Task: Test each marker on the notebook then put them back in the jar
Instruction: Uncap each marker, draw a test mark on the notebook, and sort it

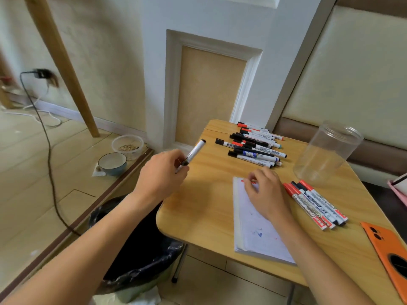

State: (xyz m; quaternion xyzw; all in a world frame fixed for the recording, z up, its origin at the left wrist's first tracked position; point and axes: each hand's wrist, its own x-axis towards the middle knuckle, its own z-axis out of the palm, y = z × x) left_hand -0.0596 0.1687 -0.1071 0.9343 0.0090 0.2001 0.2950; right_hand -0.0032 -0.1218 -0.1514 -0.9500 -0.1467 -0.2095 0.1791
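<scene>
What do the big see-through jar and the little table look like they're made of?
The jar looks like clear plastic: see-through walls with a slightly cloudy, soft sheen, though glass can't be ruled out. The table looks like light wood or a wood-look laminate: yellowish grain lines, a smooth semi-gloss top and rounded edges. Which of the two isn't clear.

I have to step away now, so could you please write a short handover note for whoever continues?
Left hand grips one marker at the table's left edge. Right hand rests on the notebook, which bears ink marks. The jar stands empty. One pile of markers lies at the back, a smaller group beside the notebook. Left: finish testing, then jar them all.
</scene>
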